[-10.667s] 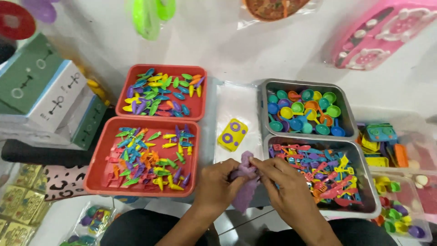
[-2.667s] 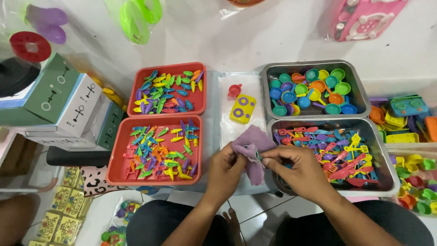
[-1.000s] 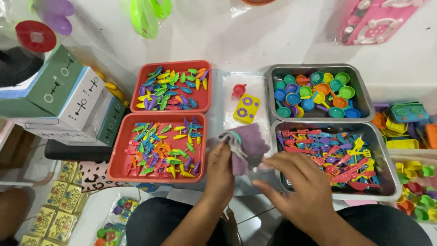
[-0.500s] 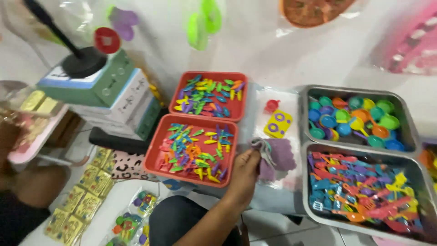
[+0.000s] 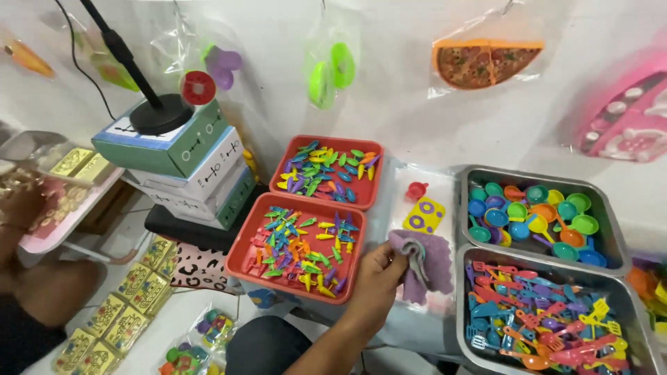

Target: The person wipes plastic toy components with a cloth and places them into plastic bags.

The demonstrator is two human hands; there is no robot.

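My left hand (image 5: 379, 274) grips a purple plastic toy piece (image 5: 429, 264) with a small grey part on it, holding it over the gap between the trays. It hovers just right of the near red tray (image 5: 240, 267), which is filled with small colourful plastic pieces, and just left of the near metal tray (image 5: 467, 305), which holds coloured toy utensils. My right hand is out of view.
A second red tray (image 5: 288, 161) and a metal tray of toy pans (image 5: 464, 182) sit further back. A yellow toy piece (image 5: 424, 215) lies between them. Stacked boxes (image 5: 198, 177) carry a black stand base (image 5: 161, 114). Another person's arm (image 5: 24, 208) is at the far left.
The view has swung left. My right hand, which was working the purple piece with the left, has left the picture; the left hand alone still holds the piece.
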